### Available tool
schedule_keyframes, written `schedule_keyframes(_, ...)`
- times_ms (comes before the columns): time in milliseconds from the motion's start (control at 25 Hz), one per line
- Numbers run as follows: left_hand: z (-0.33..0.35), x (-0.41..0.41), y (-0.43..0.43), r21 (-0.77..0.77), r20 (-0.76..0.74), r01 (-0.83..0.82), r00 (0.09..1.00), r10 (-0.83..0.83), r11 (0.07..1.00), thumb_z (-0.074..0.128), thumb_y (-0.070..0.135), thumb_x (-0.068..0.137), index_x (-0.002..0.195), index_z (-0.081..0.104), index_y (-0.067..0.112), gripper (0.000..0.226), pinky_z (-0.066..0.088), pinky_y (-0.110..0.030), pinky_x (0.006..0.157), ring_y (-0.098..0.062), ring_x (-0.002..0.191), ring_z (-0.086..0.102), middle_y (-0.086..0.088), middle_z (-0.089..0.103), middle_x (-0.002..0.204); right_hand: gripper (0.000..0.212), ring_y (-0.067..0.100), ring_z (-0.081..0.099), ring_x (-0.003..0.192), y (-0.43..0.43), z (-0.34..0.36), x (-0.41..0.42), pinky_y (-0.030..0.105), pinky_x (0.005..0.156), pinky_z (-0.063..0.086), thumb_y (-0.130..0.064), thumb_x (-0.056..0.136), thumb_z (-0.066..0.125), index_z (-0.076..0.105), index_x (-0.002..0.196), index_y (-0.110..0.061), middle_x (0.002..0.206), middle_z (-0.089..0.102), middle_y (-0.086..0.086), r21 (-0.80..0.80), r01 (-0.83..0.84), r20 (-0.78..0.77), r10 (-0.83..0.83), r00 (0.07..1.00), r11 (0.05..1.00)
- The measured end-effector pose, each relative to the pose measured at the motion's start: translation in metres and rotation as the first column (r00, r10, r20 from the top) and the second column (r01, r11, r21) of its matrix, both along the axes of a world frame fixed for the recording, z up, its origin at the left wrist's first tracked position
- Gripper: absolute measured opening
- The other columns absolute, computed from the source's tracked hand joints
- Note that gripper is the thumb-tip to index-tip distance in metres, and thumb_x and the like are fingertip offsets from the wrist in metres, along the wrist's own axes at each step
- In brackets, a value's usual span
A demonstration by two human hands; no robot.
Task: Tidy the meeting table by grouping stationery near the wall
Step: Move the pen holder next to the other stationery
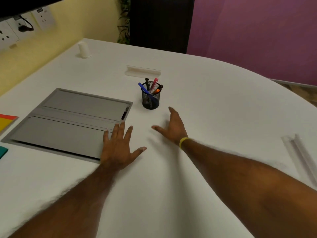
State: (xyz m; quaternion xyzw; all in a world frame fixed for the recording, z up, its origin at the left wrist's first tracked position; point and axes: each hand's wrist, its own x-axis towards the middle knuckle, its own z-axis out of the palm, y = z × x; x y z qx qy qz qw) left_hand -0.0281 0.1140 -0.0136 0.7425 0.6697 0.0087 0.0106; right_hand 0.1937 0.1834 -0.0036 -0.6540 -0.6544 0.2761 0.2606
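A black mesh pen cup (151, 100) stands upright near the middle of the white table (223, 100), holding several pens in blue, pink, black and orange. My right hand (173, 126) hovers just in front of and to the right of the cup, fingers spread, holding nothing. My left hand (119, 146) lies flat with fingers apart at the right corner of the grey cable hatch (68, 122). Coloured paper sheets (6, 121) and a teal item (3, 151) show at the left edge. A clear name-card holder (143, 71) lies beyond the cup.
A white cylinder (84, 49) stands at the far left near the yellow wall with sockets (25, 26). Another clear holder (298, 152) lies at the right edge. A dark chair (159, 23) and a plant stand behind the table; a purple wall is at right.
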Motion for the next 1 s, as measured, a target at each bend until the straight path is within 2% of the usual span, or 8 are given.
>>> schedule_keyframes(160,-0.001,-0.016,0.036,0.025,-0.042,-0.007,0.999,0.008,1.000,0.004,0.089,0.073,0.155,0.005,0.024,0.105,0.005,-0.056,0.119,-0.025,0.151,-0.003,-0.008,-0.002,0.165,0.112,0.022,0.034,0.142,0.060,-0.009,-0.030,0.036,0.116,0.031,-0.050,0.067,0.084,0.021,0.152,-0.012,0.156,0.030,0.007,0.010,0.171,-0.240,-0.164,0.957,0.985)
schedule_keyframes(360,-0.004,-0.027,0.065,0.054,-0.054,0.039,0.998,-0.036,0.998,0.008,0.086,0.073,0.155,0.006,0.023,0.104,0.005,-0.056,0.120,-0.025,0.151,-0.001,-0.008,-0.001,0.165,0.115,0.022,0.038,0.139,0.099,-0.027,-0.048,0.033,0.114,0.034,-0.043,0.063,0.089,0.021,0.151,-0.014,0.154,0.034,0.006,-0.010,0.258,-0.395,-0.241,0.886,0.966)
schedule_keyframes(480,-0.007,-0.038,0.076,0.067,-0.080,0.084,0.994,-0.078,0.994,0.008,0.087,0.075,0.155,0.006,0.023,0.103,0.005,-0.056,0.120,-0.025,0.151,0.000,-0.008,0.000,0.165,0.115,0.021,0.044,0.134,0.115,-0.031,-0.056,0.032,0.111,0.037,-0.041,0.061,0.090,0.022,0.150,-0.014,0.153,0.036,0.005,-0.006,0.281,-0.421,-0.257,0.870,0.960)
schedule_keyframes(560,-0.010,-0.045,0.079,0.065,-0.092,0.103,0.991,-0.096,0.993,0.007,0.088,0.075,0.155,0.005,0.024,0.103,0.004,-0.056,0.120,-0.025,0.151,-0.001,-0.008,-0.002,0.165,0.110,0.019,0.051,0.126,0.125,-0.030,-0.063,0.031,0.107,0.041,-0.040,0.061,0.091,0.028,0.147,-0.016,0.146,0.044,0.002,0.004,0.317,-0.449,-0.281,0.848,0.948)
schedule_keyframes(640,-0.012,-0.050,0.080,0.054,-0.101,0.104,0.990,-0.098,0.993,0.004,0.089,0.074,0.155,0.003,0.024,0.104,0.004,-0.055,0.120,-0.025,0.151,-0.002,-0.008,-0.003,0.165,0.096,0.014,0.058,0.108,0.130,-0.031,-0.067,0.031,0.101,0.048,-0.037,0.060,0.090,0.038,0.138,-0.018,0.125,0.056,-0.005,0.030,0.324,-0.437,-0.280,0.855,0.945)
schedule_keyframes(720,-0.010,-0.053,0.080,0.048,-0.097,0.096,0.991,-0.091,0.994,0.004,0.089,0.074,0.155,0.002,0.025,0.104,0.004,-0.056,0.120,-0.025,0.151,-0.002,-0.008,-0.004,0.165,0.081,0.011,0.059,0.096,0.128,-0.030,-0.069,0.030,0.093,0.052,-0.035,0.061,0.088,0.045,0.128,-0.019,0.110,0.058,-0.010,0.052,0.317,-0.399,-0.271,0.876,0.947)
schedule_keyframes(920,0.004,-0.054,0.062,0.047,-0.081,0.107,0.991,-0.103,0.993,0.003,0.089,0.073,0.155,0.001,0.025,0.104,0.003,-0.055,0.120,-0.024,0.151,-0.003,-0.007,-0.005,0.165,0.067,0.012,0.062,0.092,0.087,-0.020,-0.063,0.028,0.086,0.052,-0.032,0.063,0.087,0.046,0.115,-0.022,0.108,0.062,-0.006,0.070,0.298,-0.387,-0.249,0.888,0.952)
schedule_keyframes(1000,0.017,-0.058,0.045,0.047,-0.076,0.107,0.992,-0.103,0.993,0.000,0.089,0.071,0.155,0.000,0.025,0.105,0.003,-0.055,0.120,-0.024,0.151,-0.003,-0.006,-0.005,0.165,0.064,0.006,0.061,0.088,0.058,-0.008,-0.057,0.026,0.082,0.052,-0.030,0.064,0.087,0.046,0.112,-0.023,0.107,0.062,-0.006,0.067,0.301,-0.399,-0.251,0.882,0.951)
